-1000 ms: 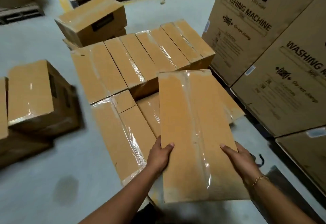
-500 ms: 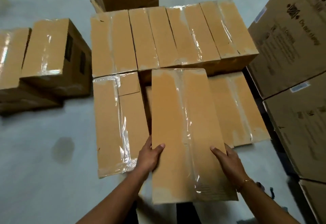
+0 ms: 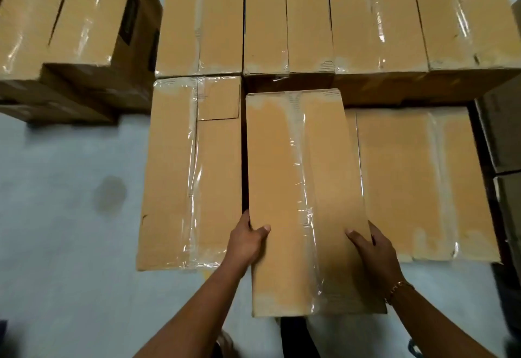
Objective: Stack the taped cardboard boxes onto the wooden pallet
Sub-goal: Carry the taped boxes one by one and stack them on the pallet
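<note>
A long taped cardboard box [image 3: 307,202] is held between both hands, lengthwise away from me. My left hand [image 3: 246,240] grips its left edge near the close end, thumb on top. My right hand [image 3: 372,247] grips the right edge, thumb on top. The box hangs over the gap between a left front box [image 3: 191,174] and a right front box [image 3: 417,185]. Its far end nears a taller back row of several taped boxes [image 3: 310,19]. The wooden pallet is hidden under the boxes.
A separate pile of taped boxes [image 3: 79,36] stands at the left on the grey floor [image 3: 64,216], which has a dark stain [image 3: 110,192]. Large cartons [image 3: 504,137] close off the right side.
The held box has moved forward and down toward the gap between the two front boxes. My head has come closer and tilted down over the stack.
</note>
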Demonstrator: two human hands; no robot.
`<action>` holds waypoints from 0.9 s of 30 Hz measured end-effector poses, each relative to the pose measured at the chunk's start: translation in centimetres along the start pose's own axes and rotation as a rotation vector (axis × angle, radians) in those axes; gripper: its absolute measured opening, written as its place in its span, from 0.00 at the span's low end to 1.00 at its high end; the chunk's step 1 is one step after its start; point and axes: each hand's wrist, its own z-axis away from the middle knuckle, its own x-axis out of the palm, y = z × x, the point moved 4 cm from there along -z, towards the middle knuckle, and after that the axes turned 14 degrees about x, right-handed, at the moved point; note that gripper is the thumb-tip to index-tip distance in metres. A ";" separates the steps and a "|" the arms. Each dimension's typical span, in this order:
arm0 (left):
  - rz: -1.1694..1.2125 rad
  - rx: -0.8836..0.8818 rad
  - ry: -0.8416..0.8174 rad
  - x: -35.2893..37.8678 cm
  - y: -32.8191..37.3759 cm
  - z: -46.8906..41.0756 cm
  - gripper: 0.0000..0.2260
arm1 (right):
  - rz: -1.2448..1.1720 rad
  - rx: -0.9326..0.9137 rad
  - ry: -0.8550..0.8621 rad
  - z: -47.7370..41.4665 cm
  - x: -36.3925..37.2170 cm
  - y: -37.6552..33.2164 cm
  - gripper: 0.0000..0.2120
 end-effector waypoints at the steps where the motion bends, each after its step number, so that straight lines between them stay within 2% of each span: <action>1: -0.025 -0.006 -0.007 0.2 -0.4 -0.6 0.22 | -0.006 0.003 -0.004 -1.1 0.4 0.7 0.53; 6: -0.142 -0.010 0.023 1.0 -2.5 -2.8 0.24 | -0.011 0.010 -0.006 -2.7 2.0 1.1 0.47; 10: -0.262 0.008 0.068 1.2 -2.2 -3.1 0.21 | -0.041 0.023 -0.005 -4.2 3.0 2.2 0.50; 14: -0.327 0.103 0.136 1.0 -1.6 -1.8 0.21 | -0.064 0.030 -0.011 -4.2 3.7 1.9 0.32; 17: -0.290 0.133 0.210 0.4 -2.7 -0.1 0.26 | -0.050 0.027 -0.005 -4.6 3.9 2.2 0.37; 18: -0.266 0.150 0.230 0.3 -3.3 0.5 0.25 | -0.048 0.022 -0.009 -4.8 4.0 2.2 0.35; 20: -0.223 0.184 0.263 0.1 -4.3 1.3 0.23 | -0.047 0.006 -0.021 -5.2 4.2 2.3 0.28; 23: -0.189 0.218 0.325 -0.3 -5.4 2.6 0.17 | -0.051 -0.021 -0.027 -5.5 4.4 1.8 0.30; 26: -0.134 0.175 0.389 -0.4 -7.0 4.7 0.04 | -0.070 -0.035 -0.023 -6.1 4.7 1.0 0.27; 27: -0.105 0.117 0.413 -0.4 -8.0 5.7 0.10 | -0.072 -0.033 -0.020 -6.3 4.8 0.7 0.27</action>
